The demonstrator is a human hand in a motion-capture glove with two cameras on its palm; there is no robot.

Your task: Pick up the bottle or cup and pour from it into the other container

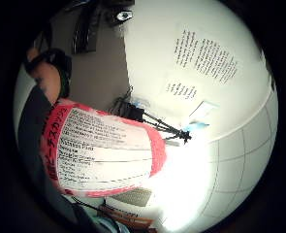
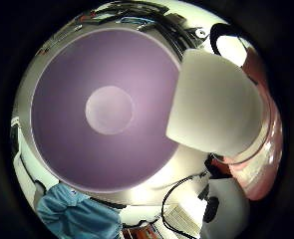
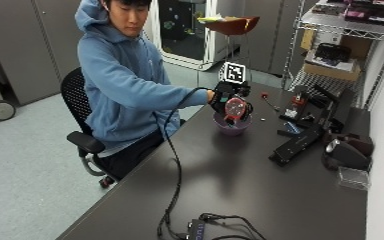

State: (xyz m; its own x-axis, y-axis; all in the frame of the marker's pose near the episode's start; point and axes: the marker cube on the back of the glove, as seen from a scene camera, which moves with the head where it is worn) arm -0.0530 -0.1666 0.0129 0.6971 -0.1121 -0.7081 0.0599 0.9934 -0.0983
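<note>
Currently I count one bottle [image 3: 235, 108] and one bowl [image 3: 232, 125] on the dark table [image 3: 258, 185]. From the outside view, my gloved right hand [image 3: 222, 96] holds the bottle above the bowl, fingers curled round its body. The bottle is pink with a printed label and is tipped, its capped end pointing down toward the bowl's opening. I cannot tell whether it touches the rim.

One bowl only: purple, round, standing upright on the table near the far edge, directly under the hand. In the thumb-side view the bowl [image 2: 106, 109] fills most of the field, its inside bare with a paler round base at the centre. The bottle's white cap [image 2: 214, 107] sits over the bowl's rim, with the pink body [image 2: 266, 159] behind it. I see no liquid leaving the bottle.

In the little-finger-side view the bottle [image 1: 103, 150] lies close against the palm, its label of black text on white framed in pink.

One person sits at the table in a blue hoodie [image 3: 122, 85], on one black chair [image 3: 79, 115]. One cable [image 3: 175, 165] runs from the hand down the table to a small box [image 3: 198, 229] at the near edge. Black devices [image 3: 298, 142] lie well apart from the bowl, toward the wall.
</note>
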